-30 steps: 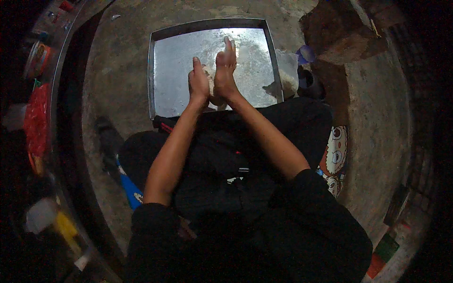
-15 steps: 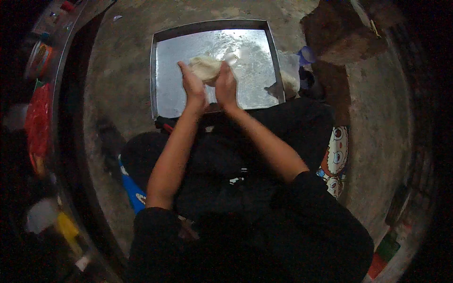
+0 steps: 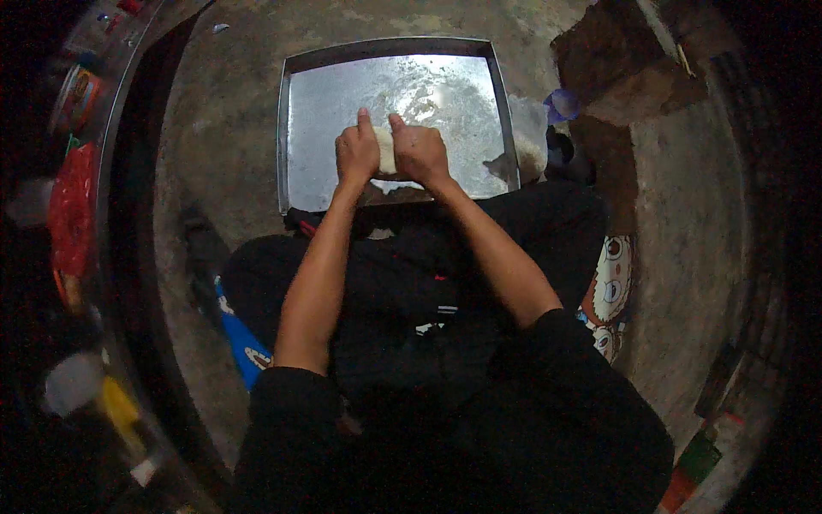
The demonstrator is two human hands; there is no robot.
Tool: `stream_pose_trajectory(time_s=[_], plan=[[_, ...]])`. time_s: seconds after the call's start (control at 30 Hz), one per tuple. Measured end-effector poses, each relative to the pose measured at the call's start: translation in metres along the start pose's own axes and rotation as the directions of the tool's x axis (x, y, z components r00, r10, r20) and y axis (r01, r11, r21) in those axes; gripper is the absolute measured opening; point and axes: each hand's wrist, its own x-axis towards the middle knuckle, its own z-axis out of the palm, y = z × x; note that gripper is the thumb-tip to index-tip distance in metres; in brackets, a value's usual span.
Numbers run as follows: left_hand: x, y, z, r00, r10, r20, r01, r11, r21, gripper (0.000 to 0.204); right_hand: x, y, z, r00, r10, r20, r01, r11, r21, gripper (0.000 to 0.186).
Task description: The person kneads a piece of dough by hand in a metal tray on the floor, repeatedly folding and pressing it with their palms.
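Note:
A pale lump of dough (image 3: pixel 387 154) is gripped between my two hands over the metal tray (image 3: pixel 315 176). My left hand (image 3: pixel 356 152) has its fingers curled round the dough's left side, thumb pointing away from me. On the other side my right hand (image 3: pixel 420 154) is closed round it too, thumb likewise forward. Most of the dough is hidden by my hands; only a strip shows between them. I cannot tell whether it touches the tray's bottom.
A clear plastic bag (image 3: pixel 529 141) lies against the tray's right side, with a purple round object (image 3: pixel 562 104) beyond it. A brown box-like block (image 3: pixel 634 77) stands at the far right. On the left are a red plastic bag (image 3: pixel 75 201) and a tub (image 3: pixel 77 98).
My hands have gone from flat palms at the dough's sides to fingers curled round it. The dough has come nearer to me and slightly right, and less of it shows.

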Motion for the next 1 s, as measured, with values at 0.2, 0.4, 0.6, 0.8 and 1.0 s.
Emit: stream_pose_trajectory(time_s=[0.2,0.4,0.6,0.8,1.0], plan=[[0.018,-0.017,-0.009,0.992,-0.099,-0.082,0.096,0.995,-0.032,0.075,0.004,-0.031,-0.044,0.962,0.25,0.108,-0.272,0.871,0.41,0.05],[0.037,-0.036,-0.018,0.97,-0.188,-0.156,0.136,0.946,-0.293,0.073,0.002,-0.03,-0.067,0.988,0.143,-0.061,-0.103,0.896,0.432,0.042],[0.011,-0.003,-0.018,0.964,0.166,0.209,0.125,0.412,-0.903,0.052,0.001,-0.006,-0.09,0.898,0.288,-0.333,-0.117,0.885,0.451,0.04],[-0.024,0.034,-0.012,0.917,0.365,0.159,-0.048,0.499,-0.866,0.056,0.015,-0.015,-0.086,0.865,0.48,0.144,-0.089,-0.136,0.987,0.083],[-0.04,0.051,0.0,0.84,0.539,-0.065,-0.425,0.578,-0.697,0.057,0.013,-0.031,-0.077,0.892,0.435,0.121,-0.073,-0.124,0.99,0.088]])
